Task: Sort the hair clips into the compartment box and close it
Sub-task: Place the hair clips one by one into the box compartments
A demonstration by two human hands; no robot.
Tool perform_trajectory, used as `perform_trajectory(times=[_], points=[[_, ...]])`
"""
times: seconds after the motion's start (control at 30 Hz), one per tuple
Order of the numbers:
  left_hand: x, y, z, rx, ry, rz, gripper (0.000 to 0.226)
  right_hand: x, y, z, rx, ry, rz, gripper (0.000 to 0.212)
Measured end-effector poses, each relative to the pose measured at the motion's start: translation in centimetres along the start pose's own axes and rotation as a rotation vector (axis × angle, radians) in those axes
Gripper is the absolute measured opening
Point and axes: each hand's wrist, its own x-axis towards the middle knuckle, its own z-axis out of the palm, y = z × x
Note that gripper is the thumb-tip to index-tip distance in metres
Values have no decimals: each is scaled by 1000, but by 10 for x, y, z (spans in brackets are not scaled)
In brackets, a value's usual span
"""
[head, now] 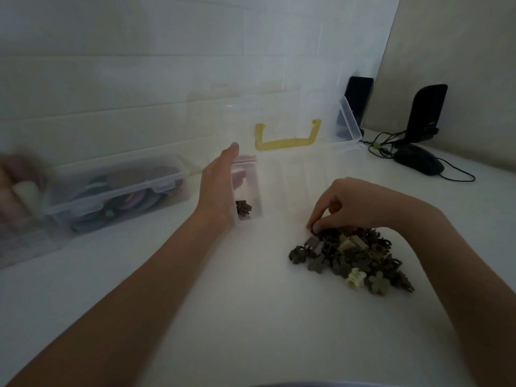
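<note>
A clear compartment box (307,174) with a yellow handle (287,135) on its raised lid stands open at the back of the white table. Its leftmost compartment holds a couple of dark brown hair clips (243,208). My left hand (220,185) lies flat, fingers straight, against the box's left side. A pile of small brown, grey and cream hair clips (354,255) lies in front of the box to the right. My right hand (351,203) reaches down onto the pile's far-left edge, thumb and fingertips pinching a dark clip (314,229).
A second clear, latched box (117,191) with coloured round items sits at the left, blurred things beside it. Two black speakers (425,113), a black mouse (418,162) and cables occupy the back right corner. A tiled wall rises behind.
</note>
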Motion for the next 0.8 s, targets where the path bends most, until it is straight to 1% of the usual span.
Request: perform_trajectory(times=[0.1, 0.2, 0.3, 0.4, 0.47, 0.5, 0.57, 0.63, 0.7, 0.8], points=[[-2, 2, 0, -13, 1, -19, 53, -2, -3, 1, 81, 64, -75, 3], [-3, 2, -1, -25, 7, -23, 35, -4, -10, 0, 293, 178, -161, 7], [-3, 2, 0, -25, 12, -11, 35, -3, -16, 3, 456, 247, -182, 9], [-3, 2, 0, -18, 7, -8, 32, 0, -19, 8, 554, 231, -190, 11], [-3, 1, 0, 1, -1, -6, 43, 3, -20, 12, 659, 224, -188, 12], [-3, 1, 0, 7, -2, -8, 44, 4, -21, 13, 709, 233, -186, 13], [-2, 2, 0, -13, 8, -20, 27, 7, -20, 15, 807, 240, -199, 18], [-1, 1, -1, -26, 23, -37, 18, 8, -20, 16, 886, 218, -239, 28], [1, -1, -2, -20, 29, -47, 16, 9, -19, 17, 898, 210, -259, 34], [0, 0, -1, -21, 37, -55, 18, 11, -20, 18, 862, 242, -230, 34]])
